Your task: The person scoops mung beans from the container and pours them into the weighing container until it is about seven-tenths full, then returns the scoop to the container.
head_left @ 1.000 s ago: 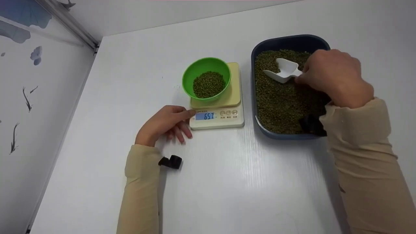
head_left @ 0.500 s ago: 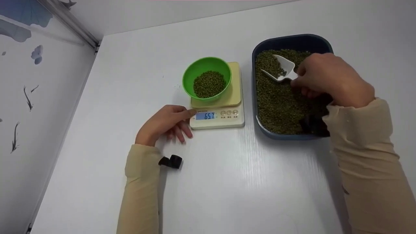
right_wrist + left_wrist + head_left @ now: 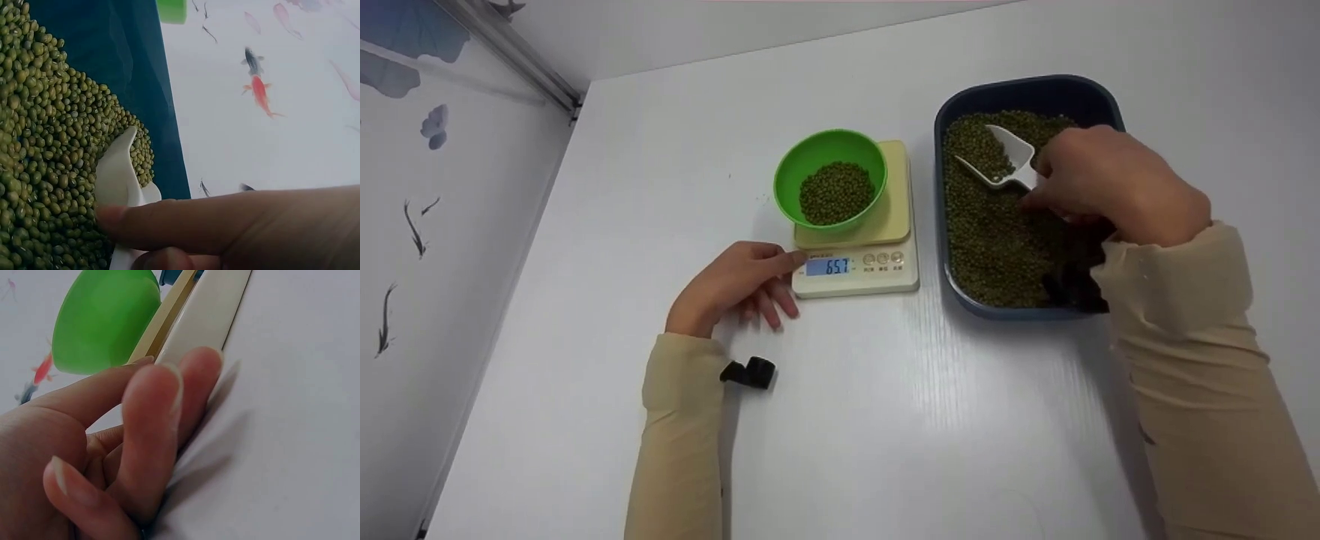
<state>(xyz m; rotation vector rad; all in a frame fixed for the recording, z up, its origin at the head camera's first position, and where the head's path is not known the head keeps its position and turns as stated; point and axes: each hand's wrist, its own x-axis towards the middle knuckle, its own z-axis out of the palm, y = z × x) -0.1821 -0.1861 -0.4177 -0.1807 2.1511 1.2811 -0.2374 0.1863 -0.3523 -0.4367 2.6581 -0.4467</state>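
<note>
My right hand (image 3: pixel 1117 180) pinches the handle of a white scoop (image 3: pixel 1020 154), its bowl dipped among the mung beans (image 3: pixel 990 247) and partly filled with them. In the right wrist view, the thumb lies along the scoop (image 3: pixel 118 174). The beans fill much of a dark blue tub (image 3: pixel 941 202). My left hand (image 3: pixel 735 281) has its thumb on the left front corner of a kitchen scale (image 3: pixel 855 285), other fingers loosely bent on the table beside it. A green bowl (image 3: pixel 791 169) holding a small heap of mung beans (image 3: pixel 836 193) sits on the scale, whose display (image 3: pixel 827 267) reads 65.7.
Left of the white table (image 3: pixel 840 420) stands a panel (image 3: pixel 405 247) with painted fish and flowers. A few tiny specks lie left of the bowl. Black straps (image 3: pixel 750 373) show at both wrists.
The scoop has pushed slightly left into the beans and now carries some in its bowl. My left hand stays at the scale, and the display reading is the same.
</note>
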